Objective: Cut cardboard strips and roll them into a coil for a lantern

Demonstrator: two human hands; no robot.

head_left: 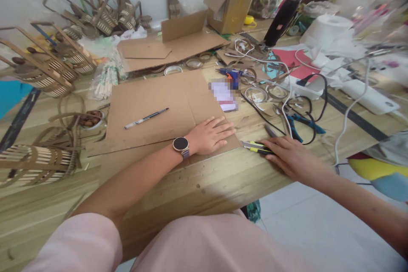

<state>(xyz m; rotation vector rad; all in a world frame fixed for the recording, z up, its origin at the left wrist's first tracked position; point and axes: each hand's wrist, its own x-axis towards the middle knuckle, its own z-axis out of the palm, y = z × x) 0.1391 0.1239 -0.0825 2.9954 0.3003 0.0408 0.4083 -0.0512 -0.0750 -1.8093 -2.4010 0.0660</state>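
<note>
My left hand [211, 134], a watch on its wrist, lies flat with fingers stretched out on the near right corner of a large brown cardboard sheet [153, 108] on the wooden table [210, 182]. My right hand [287, 155] rests on the table to the right, its fingers closed around a yellow-and-black utility knife [255, 147] that points left toward the cardboard's edge. A pen [145, 118] lies on the sheet's middle.
Woven cardboard baskets [47, 68] crowd the left side. More cardboard pieces and an open box [229, 6] sit at the back. A blue glue gun [231, 74], tape rings, pliers [302, 121], cables and a paper roll [325, 29] clutter the right. The table edge runs near my lap.
</note>
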